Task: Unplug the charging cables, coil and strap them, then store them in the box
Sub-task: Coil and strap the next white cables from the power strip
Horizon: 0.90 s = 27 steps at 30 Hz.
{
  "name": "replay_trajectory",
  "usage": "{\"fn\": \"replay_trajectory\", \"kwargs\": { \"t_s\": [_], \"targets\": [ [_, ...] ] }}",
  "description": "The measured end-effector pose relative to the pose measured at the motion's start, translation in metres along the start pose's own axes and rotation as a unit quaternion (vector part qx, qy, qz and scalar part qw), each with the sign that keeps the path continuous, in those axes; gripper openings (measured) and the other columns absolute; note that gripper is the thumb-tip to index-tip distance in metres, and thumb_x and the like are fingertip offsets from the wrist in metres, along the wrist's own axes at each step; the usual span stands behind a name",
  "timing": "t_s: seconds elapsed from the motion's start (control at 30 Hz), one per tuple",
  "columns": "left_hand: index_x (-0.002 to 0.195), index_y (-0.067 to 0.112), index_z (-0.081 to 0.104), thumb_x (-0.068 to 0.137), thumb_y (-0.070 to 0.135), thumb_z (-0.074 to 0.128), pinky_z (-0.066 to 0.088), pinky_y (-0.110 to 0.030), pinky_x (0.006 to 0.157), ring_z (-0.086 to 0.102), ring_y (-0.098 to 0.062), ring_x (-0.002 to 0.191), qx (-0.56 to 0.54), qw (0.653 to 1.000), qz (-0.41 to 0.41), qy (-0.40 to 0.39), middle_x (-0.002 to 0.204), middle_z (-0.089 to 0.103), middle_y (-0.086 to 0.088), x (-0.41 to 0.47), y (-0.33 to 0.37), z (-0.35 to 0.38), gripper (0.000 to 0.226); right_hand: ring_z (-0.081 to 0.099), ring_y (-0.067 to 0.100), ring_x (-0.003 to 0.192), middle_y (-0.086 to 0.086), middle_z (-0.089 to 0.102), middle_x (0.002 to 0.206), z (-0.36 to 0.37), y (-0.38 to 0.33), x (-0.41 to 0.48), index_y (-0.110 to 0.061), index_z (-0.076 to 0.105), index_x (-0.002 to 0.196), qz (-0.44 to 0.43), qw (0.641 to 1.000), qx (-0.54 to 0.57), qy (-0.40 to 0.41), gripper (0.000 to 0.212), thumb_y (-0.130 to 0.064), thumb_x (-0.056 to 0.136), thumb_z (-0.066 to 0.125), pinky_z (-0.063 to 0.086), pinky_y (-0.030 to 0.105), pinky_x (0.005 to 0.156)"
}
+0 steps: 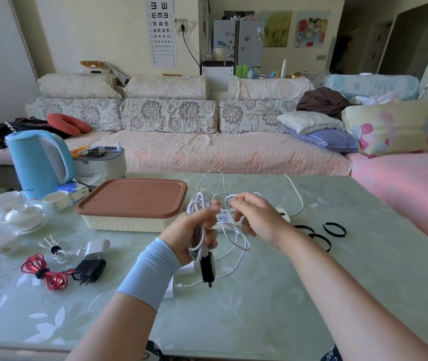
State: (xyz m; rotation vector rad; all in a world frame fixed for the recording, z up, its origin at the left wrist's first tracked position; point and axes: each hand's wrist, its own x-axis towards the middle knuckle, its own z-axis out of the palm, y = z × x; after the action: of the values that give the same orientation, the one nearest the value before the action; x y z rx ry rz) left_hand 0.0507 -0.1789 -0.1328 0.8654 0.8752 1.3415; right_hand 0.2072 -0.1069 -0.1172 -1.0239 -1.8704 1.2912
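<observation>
My left hand (194, 231) grips a bundle of white cable loops (197, 204), and a black plug (207, 268) hangs below the fist. My right hand (256, 217) pinches a strand of the same white cable (239, 239), which droops in loose loops onto the table. Behind both hands lies a white power strip (224, 218). The cream storage box with a brown lid (132, 201) sits shut to the left of my hands. Three black straps (334, 229) lie to the right. A strapped red cable (43, 272) with a black charger (90, 270) and a strapped white cable (55, 248) lie at left.
A blue kettle (38, 162), white teacups and bowls (23, 212) and a white charger (97, 248) crowd the table's left side. Another white cord (297, 194) runs off the far edge. A sofa with cushions (171, 115) stands behind the glass table (285, 295).
</observation>
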Motion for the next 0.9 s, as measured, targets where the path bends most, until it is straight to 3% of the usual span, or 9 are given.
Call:
{"fn": "replay_trajectory", "kwargs": {
  "t_s": [0.03, 0.13, 0.2, 0.33, 0.57, 0.7, 0.77, 0.83, 0.9],
  "targets": [
    [0.096, 0.018, 0.060, 0.080, 0.017, 0.067, 0.038, -0.024, 0.046, 0.036, -0.013, 0.036, 0.033, 0.999, -0.011, -0.026, 0.054, 0.037, 0.005, -0.001, -0.002, 0.001, 0.017, 0.047, 0.005, 0.053, -0.008, 0.058, 0.070, 0.000, -0.002, -0.001, -0.014, 0.064, 0.096, -0.035, 0.999, -0.012, 0.006, 0.024, -0.035, 0.099, 0.053, 0.036, 0.018, 0.053],
    [0.066, 0.017, 0.059, 0.075, 0.014, 0.066, 0.040, -0.025, 0.045, 0.040, -0.015, 0.036, 0.160, 0.984, -0.020, -0.070, 0.050, 0.041, 0.000, -0.002, -0.009, 0.008, 0.012, 0.048, 0.003, 0.054, -0.011, 0.055, 0.060, 0.005, -0.005, -0.005, -0.021, 0.065, 0.084, -0.093, 0.993, -0.066, -0.021, 0.043, -0.063, 0.087, 0.056, 0.038, 0.025, 0.062],
    [0.064, 0.013, 0.056, 0.073, 0.012, 0.068, 0.043, -0.026, 0.046, 0.042, -0.017, 0.038, 0.213, 0.974, -0.033, -0.071, 0.049, 0.045, -0.003, 0.000, -0.012, 0.013, 0.015, 0.046, 0.002, 0.051, -0.015, 0.053, 0.052, 0.007, -0.003, -0.005, -0.022, 0.062, 0.074, -0.093, 0.987, -0.130, -0.019, 0.047, -0.069, 0.081, 0.060, 0.037, 0.028, 0.061],
    [0.063, 0.011, 0.058, 0.069, 0.012, 0.073, 0.043, -0.029, 0.051, 0.043, -0.020, 0.039, 0.242, 0.967, -0.038, -0.075, 0.052, 0.047, -0.008, 0.002, -0.015, 0.015, 0.016, 0.048, 0.001, 0.054, -0.014, 0.055, 0.055, 0.004, -0.001, -0.001, -0.023, 0.061, 0.074, -0.099, 0.977, -0.187, -0.020, 0.036, -0.057, 0.087, 0.062, 0.038, 0.027, 0.061],
    [0.106, 0.013, 0.055, 0.070, 0.003, 0.077, 0.052, -0.033, 0.060, 0.058, -0.023, 0.059, 0.221, 0.969, -0.030, -0.104, 0.076, 0.058, -0.005, 0.011, -0.020, 0.013, 0.043, 0.035, 0.003, 0.042, -0.011, 0.039, 0.045, -0.005, 0.000, -0.001, -0.015, 0.056, 0.065, -0.085, 0.970, -0.229, -0.009, 0.040, -0.040, 0.095, 0.058, 0.027, 0.020, 0.046],
    [0.102, 0.018, 0.060, 0.057, 0.029, 0.088, 0.057, -0.033, 0.079, 0.069, -0.016, 0.074, 0.441, 0.897, -0.007, -0.019, 0.082, 0.074, 0.002, 0.018, -0.022, 0.015, 0.054, 0.025, 0.007, 0.038, -0.012, 0.028, 0.042, -0.013, 0.009, 0.002, -0.016, 0.043, 0.064, -0.036, 0.984, -0.176, 0.014, 0.042, -0.039, 0.097, 0.056, 0.022, 0.027, 0.045],
    [0.087, 0.014, 0.060, 0.062, 0.029, 0.083, 0.057, -0.026, 0.068, 0.067, -0.010, 0.062, 0.488, 0.873, -0.014, -0.004, 0.069, 0.072, 0.004, 0.018, -0.023, 0.021, 0.037, 0.021, 0.011, 0.038, -0.010, 0.025, 0.044, -0.014, 0.013, 0.001, -0.016, 0.038, 0.064, -0.015, 0.991, -0.130, 0.017, 0.043, -0.036, 0.098, 0.056, 0.017, 0.026, 0.045],
    [0.081, 0.012, 0.056, 0.075, 0.010, 0.074, 0.054, -0.025, 0.057, 0.060, -0.010, 0.050, 0.439, 0.898, -0.034, 0.001, 0.056, 0.063, 0.005, 0.020, -0.026, 0.029, 0.020, 0.022, 0.012, 0.035, -0.011, 0.026, 0.039, -0.015, 0.015, 0.001, -0.019, 0.032, 0.059, 0.003, 0.994, -0.104, 0.034, 0.048, -0.034, 0.098, 0.056, 0.017, 0.024, 0.042],
    [0.084, 0.012, 0.056, 0.074, 0.004, 0.069, 0.056, -0.033, 0.062, 0.057, -0.017, 0.051, 0.353, 0.934, -0.052, 0.006, 0.061, 0.058, 0.000, 0.024, -0.028, 0.032, 0.018, 0.030, 0.014, 0.040, -0.010, 0.031, 0.040, -0.018, 0.013, 0.002, -0.020, 0.033, 0.058, 0.000, 0.989, -0.132, 0.068, 0.048, -0.037, 0.098, 0.054, 0.022, 0.027, 0.045]
  ]
}}
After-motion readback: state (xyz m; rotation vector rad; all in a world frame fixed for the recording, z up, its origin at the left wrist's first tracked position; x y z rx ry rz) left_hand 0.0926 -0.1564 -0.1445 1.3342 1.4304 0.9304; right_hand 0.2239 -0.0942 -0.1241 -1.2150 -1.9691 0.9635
